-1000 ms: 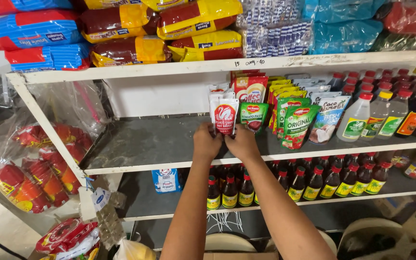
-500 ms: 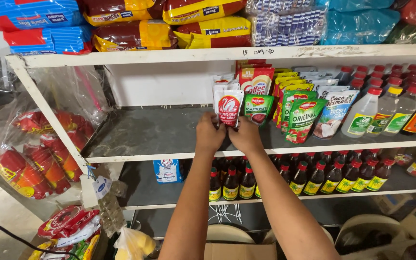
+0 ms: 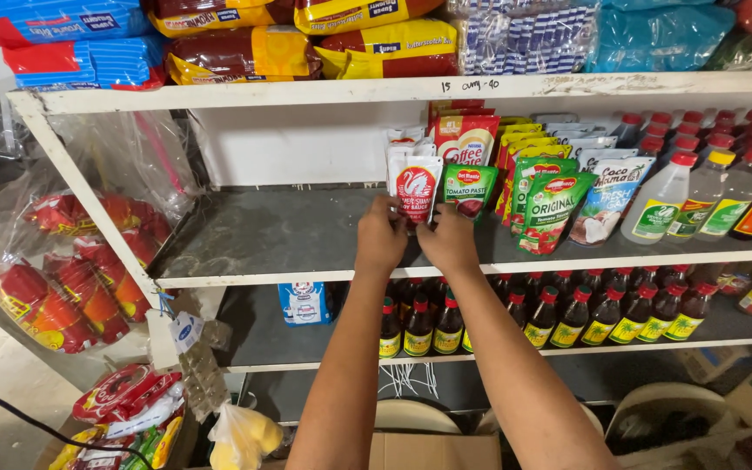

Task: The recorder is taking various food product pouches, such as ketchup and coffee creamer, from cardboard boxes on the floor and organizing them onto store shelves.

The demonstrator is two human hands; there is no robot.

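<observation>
Standing upright at the front of the grey middle shelf (image 3: 289,235) is a small white stand-up pouch with a red emblem (image 3: 417,187), first in a short row of like pouches, just left of a green-and-red tomato pouch (image 3: 470,190). Both hands meet at its base. The left hand (image 3: 381,237) has its fingers curled against the lower left corner, and the right hand (image 3: 448,239) does the same at the lower right, so the pouch's bottom edge is pinched between them; the exact fingertip contact is hidden behind the knuckles, and I cannot tell how firmly either hand is closed.

By its look, the pouch should be light and soft-walled, a flexible film that yields under pressure and may slip a little when glossy. It would likely sag or fold if squeezed in the middle, so the stiffer bottom gusset or the sealed side edges seem the better places to take hold. It appears prone to tipping, since the base is narrow.

Further right stand green sauce pouches (image 3: 550,204) and clear bottles with red caps (image 3: 659,196). Dark bottles with red caps (image 3: 446,326) line the lower shelf beneath the wrists.
</observation>
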